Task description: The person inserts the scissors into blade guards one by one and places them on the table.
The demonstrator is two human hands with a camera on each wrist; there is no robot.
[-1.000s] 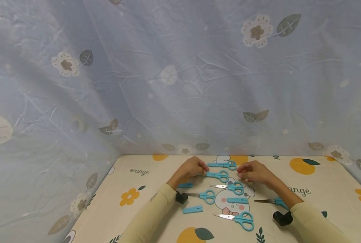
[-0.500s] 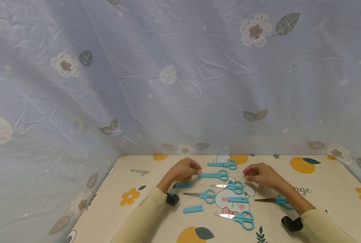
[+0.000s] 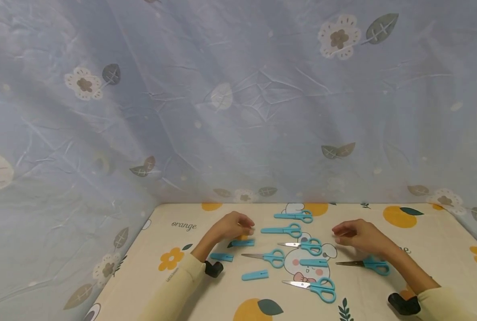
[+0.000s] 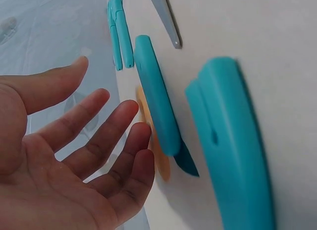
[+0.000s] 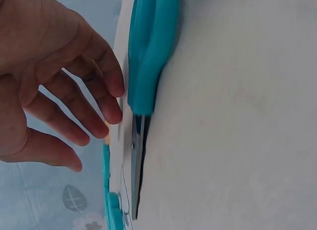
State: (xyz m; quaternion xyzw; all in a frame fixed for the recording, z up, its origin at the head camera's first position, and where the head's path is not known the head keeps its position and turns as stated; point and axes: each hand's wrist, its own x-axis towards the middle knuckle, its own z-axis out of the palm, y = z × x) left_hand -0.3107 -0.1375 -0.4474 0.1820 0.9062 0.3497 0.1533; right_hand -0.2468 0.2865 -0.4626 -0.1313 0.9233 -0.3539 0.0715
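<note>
My left hand hovers left of the sheathed scissors, fingers loosely bent and holding nothing. Below it lie two blue blade covers, a farther cover and a nearer cover; the left wrist view shows the fingers apart from the farther cover. My right hand is empty too, raised just beyond a pair of bare scissors at the right. In the right wrist view its relaxed fingers are beside those scissors' blue handles. Two pairs of scissors in covers, a far pair and a nearer pair, lie between the hands.
Three more bare scissors lie mid-table: an upper pair, a left pair and a near pair. Loose covers lie among them, a left cover and a right cover. A patterned curtain stands behind the printed tablecloth.
My left hand has let go of the nearer sheathed scissors, which now lie slightly farther left, and drawn back left. My right hand has moved right and toward me.
</note>
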